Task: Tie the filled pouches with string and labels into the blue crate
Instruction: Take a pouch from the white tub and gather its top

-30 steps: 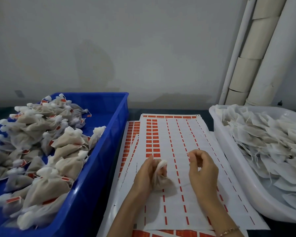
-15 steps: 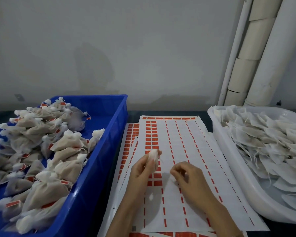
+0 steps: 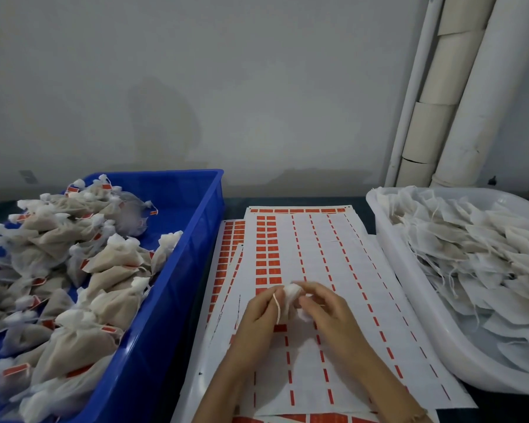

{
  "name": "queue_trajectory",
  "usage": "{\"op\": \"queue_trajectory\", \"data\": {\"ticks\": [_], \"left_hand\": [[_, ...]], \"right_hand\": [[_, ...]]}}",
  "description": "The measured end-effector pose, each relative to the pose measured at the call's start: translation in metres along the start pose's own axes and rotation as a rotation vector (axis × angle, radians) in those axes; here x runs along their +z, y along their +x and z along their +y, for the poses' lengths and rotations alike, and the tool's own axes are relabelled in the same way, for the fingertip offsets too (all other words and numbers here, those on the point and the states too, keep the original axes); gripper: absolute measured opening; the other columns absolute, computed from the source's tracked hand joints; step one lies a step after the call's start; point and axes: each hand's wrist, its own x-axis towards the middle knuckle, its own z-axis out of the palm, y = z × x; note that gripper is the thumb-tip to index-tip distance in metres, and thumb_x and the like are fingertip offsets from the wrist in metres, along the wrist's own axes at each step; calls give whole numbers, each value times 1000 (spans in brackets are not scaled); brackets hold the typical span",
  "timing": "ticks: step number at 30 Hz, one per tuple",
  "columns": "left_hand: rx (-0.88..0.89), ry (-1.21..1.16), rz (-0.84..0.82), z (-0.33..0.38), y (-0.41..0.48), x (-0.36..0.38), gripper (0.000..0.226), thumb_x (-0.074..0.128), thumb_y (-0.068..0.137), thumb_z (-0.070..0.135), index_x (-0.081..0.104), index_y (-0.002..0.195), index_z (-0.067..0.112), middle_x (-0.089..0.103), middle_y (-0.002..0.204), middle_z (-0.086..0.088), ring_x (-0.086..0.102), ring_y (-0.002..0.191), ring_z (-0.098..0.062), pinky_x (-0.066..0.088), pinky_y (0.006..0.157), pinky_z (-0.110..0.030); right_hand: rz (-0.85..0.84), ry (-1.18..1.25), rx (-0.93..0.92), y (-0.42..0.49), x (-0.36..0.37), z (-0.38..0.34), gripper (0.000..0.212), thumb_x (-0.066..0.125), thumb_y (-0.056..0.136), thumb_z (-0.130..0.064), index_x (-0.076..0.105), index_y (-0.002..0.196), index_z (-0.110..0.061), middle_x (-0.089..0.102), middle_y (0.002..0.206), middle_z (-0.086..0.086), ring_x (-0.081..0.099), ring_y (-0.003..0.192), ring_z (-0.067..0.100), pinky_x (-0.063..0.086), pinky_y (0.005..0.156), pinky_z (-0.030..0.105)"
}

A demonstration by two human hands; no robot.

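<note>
Both hands are held close together over the label sheets (image 3: 333,248), low in the middle of the view. A small white pouch (image 3: 291,296) is gripped between them. The left hand (image 3: 257,315) is curled round the pouch's left side, and a thin pale string (image 3: 277,309) is seen hanging down across its fingers. The right hand (image 3: 327,309) is closed against the pouch's right side, with its fingers bent over the gathered top; whether the string is also pinched there cannot be told.

The sheets are spread on the dark counter (image 3: 235,201), overlapping, and are printed with rows of red labels, many places already left bare. To the left, the blue crate (image 3: 171,300) is set just beside the sheets and is heaped with tied pouches (image 3: 104,270), red labels showing among them. To the right, a white tub (image 3: 385,236) is filled with flat pouches (image 3: 477,254) whose loose strings are tangled together. Behind the tub, white pipes (image 3: 477,102) are run up a plain grey wall (image 3: 226,87).
</note>
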Motion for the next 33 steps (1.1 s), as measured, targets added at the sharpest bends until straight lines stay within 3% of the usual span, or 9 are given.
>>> {"op": "queue_trajectory", "data": {"ticks": [5, 9, 13, 16, 20, 26, 33], "left_hand": [[-76, -92, 31, -2, 4, -2, 24, 58, 83, 44, 73, 95, 29, 72, 93, 9, 67, 92, -12, 55, 73, -21], [-147, -211, 38, 1, 8, -2, 31, 68, 77, 37, 72, 94, 12, 73, 93, -6, 68, 90, -27, 57, 83, -37], [-202, -298, -6, 4, 7, -6, 37, 68, 74, 40, 73, 91, 8, 73, 92, -9, 68, 86, -26, 54, 75, -31], [-231, -338, -1, 4, 6, -9, 36, 69, 73, 41, 74, 90, 10, 72, 95, -11, 66, 93, -30, 54, 79, -34], [-233, -364, -14, 5, 4, -9, 34, 68, 73, 41, 75, 88, 12, 69, 100, -15, 64, 99, -31, 53, 90, -38], [-200, -371, -25, 5, 5, -7, 21, 67, 74, 34, 76, 79, 16, 70, 88, -6, 65, 90, -23, 52, 73, -23], [-94, -247, 12, -2, 6, -7, 31, 69, 68, 41, 74, 84, 15, 70, 86, -4, 65, 92, -25, 54, 81, -30]], "right_hand": [[43, 102, 1, 1, -2, -2, 10, 72, 81, -24, 69, 90, -28, 71, 85, -18, 65, 84, -2, 50, 65, 8], [120, 94, -66, 2, -5, 1, 15, 73, 80, -20, 65, 90, -26, 72, 81, -11, 69, 78, 6, 54, 65, 12], [178, -206, -331, -2, -1, 2, 16, 70, 82, -17, 62, 81, -30, 66, 81, -19, 63, 86, 2, 48, 72, 6], [160, -420, -473, -6, -1, 2, 23, 71, 80, -12, 67, 89, -33, 61, 87, -28, 59, 91, -5, 43, 75, -1], [180, -521, -456, -7, -5, 2, 22, 75, 77, -14, 71, 94, -27, 66, 93, -16, 60, 79, -4, 41, 73, -4], [201, -572, -426, -11, -5, 1, 18, 76, 78, -19, 71, 94, -25, 68, 92, -13, 59, 77, -1, 45, 72, 4], [156, -616, -408, -9, -5, 9, 21, 74, 80, -16, 74, 101, -18, 69, 99, -5, 60, 84, 5, 51, 81, 13]]}}
